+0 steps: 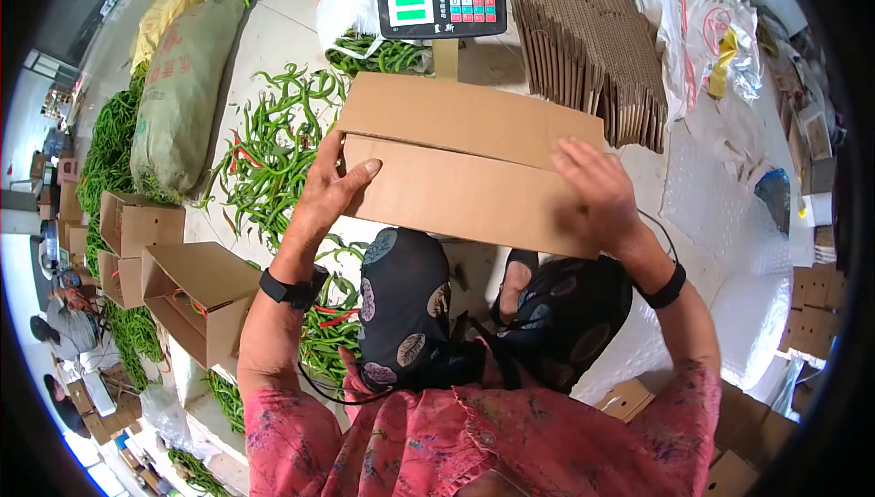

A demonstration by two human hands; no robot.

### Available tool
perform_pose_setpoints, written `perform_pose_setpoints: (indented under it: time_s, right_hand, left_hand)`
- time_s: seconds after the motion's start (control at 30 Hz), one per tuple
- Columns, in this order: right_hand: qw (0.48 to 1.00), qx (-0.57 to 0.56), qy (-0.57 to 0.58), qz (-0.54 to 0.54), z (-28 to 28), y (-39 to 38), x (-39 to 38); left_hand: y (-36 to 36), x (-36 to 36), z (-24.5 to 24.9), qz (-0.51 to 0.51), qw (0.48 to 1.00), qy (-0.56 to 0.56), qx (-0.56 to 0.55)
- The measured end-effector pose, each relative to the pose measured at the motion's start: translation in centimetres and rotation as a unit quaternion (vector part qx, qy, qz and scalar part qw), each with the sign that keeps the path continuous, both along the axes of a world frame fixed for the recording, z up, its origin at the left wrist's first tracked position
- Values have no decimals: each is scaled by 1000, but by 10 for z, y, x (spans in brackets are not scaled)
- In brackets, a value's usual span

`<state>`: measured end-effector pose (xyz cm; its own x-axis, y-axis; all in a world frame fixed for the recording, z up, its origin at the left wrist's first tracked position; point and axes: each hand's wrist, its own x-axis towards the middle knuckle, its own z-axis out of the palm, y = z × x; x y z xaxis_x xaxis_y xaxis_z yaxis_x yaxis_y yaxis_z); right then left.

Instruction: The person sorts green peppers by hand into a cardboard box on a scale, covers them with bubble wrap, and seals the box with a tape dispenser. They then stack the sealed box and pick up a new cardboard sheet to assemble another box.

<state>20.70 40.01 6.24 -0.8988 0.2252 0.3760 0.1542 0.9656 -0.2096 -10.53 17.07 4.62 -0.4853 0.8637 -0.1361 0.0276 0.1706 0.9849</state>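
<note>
A brown cardboard box (456, 183) is in front of me above my knees, its two long top flaps folded down with a narrow gap along the middle. My left hand (333, 185) grips the left end, thumb on the near flap and fingers along the side. Over the right end lies my right hand (602, 192), fingers stretched across the flaps and partly smeared by motion. Just beyond the box stands a digital scale display (441, 1) with lit green readouts. The inside of the box is hidden.
Loose green chili peppers (273, 151) cover the floor at left, beside a full sack (182, 101). Open cardboard boxes (196, 292) stand at lower left. Flattened cardboard (592, 41) is stacked at back right, near bubble wrap (711, 205). A pepper-filled white sack (351, 5) lies behind the scale.
</note>
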Motion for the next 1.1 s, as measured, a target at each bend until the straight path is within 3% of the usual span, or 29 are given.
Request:
perform_pose_setpoints:
  time_s: [0.1,0.17,0.23,0.3,0.33,0.37,0.43,0.47,0.53,0.67,0.73,0.77,0.87,1.03,1.1]
  right_hand:
    - [995,-63,68,-47,-7,7,-4]
    - [996,-60,60,-42,-7,8,-6]
    - [996,-63,50,-34,-11,4,-4]
    - [997,-64,33,-40,-12,3,-3]
    - [997,-64,20,-45,-13,3,-4]
    - [996,-65,20,-51,-14,2,-4]
    - [987,-49,91,-125,-17,-1,-4]
    - [986,-50,83,-138,-23,-3,-4]
    - [942,-219,176,-183,-39,1,-11]
    - [903,-309,207,-214,-52,5,-6]
    - [858,-390,220,-251,-45,12,-12]
    - [857,-389,223,-254,-46,20,-14]
    - [928,-244,157,-233,-52,30,-17]
    - [934,-235,159,-218,-45,26,-11]
    - [936,-232,153,-215,-52,22,-7]
  left_hand:
    - [-5,-11,-4,1,995,93,-39]
    - [3,-24,7,-24,996,74,-49]
    - [25,-53,6,-44,978,193,57]
    - [59,-56,21,-25,996,83,15]
    - [83,-62,-9,-36,984,172,11]
    - [84,-63,-9,-42,984,172,11]
    - [87,-63,-10,-107,941,322,23]
    - [78,-56,-8,-99,933,342,51]
    - [69,-48,-5,-98,929,354,30]
    - [68,-44,-7,-83,942,323,46]
    - [67,-43,-3,-87,935,341,48]
    - [68,-44,-2,-95,931,349,45]
    - [69,-42,-6,-81,935,343,45]
    - [81,-29,8,-86,888,451,27]
    - [89,-24,4,-62,864,493,-80]
